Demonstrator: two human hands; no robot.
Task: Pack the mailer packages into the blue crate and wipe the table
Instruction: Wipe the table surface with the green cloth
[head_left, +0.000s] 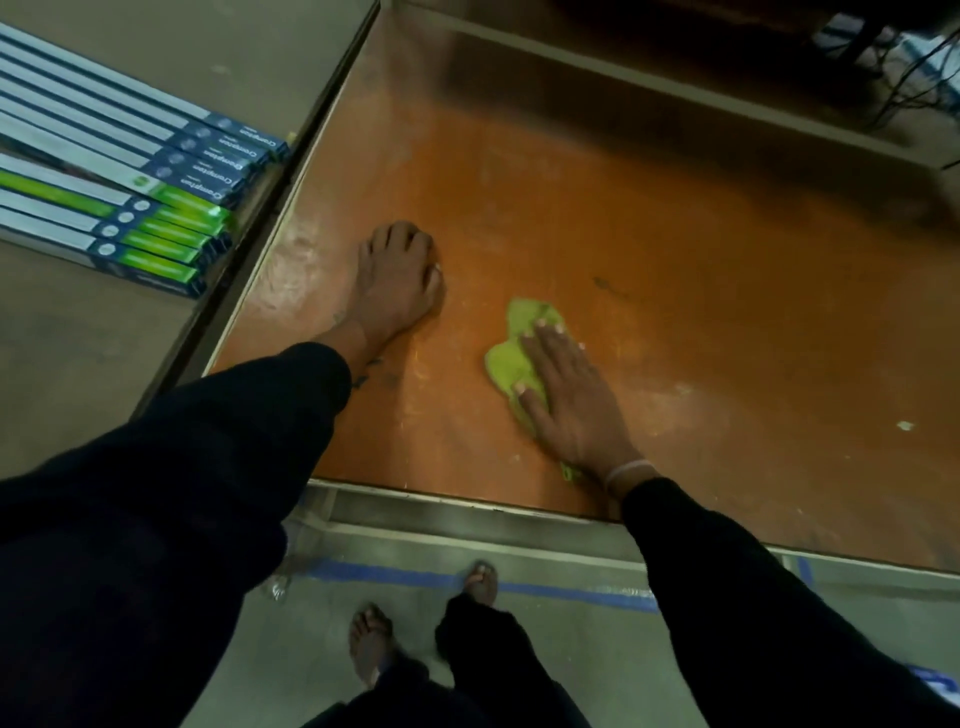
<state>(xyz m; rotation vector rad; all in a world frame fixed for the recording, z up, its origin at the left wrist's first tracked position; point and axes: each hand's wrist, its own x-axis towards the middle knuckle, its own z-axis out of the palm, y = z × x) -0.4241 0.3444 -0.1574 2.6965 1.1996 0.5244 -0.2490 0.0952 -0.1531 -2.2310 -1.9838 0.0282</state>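
Observation:
A green cloth (506, 364) lies on the orange table top (675, 291) near its front edge. My right hand (571, 405) presses flat on the cloth with straight fingers, covering most of it. My left hand (400, 280) rests on the bare table to the left of the cloth, its fingers curled under, holding nothing. No mailer package and no blue crate are in view.
A stack of long blue, white and green boxes (130, 171) lies on a grey surface to the left of the table. Dark cables (883, 67) sit beyond the far right corner. Blue tape (545, 587) marks the floor by my feet.

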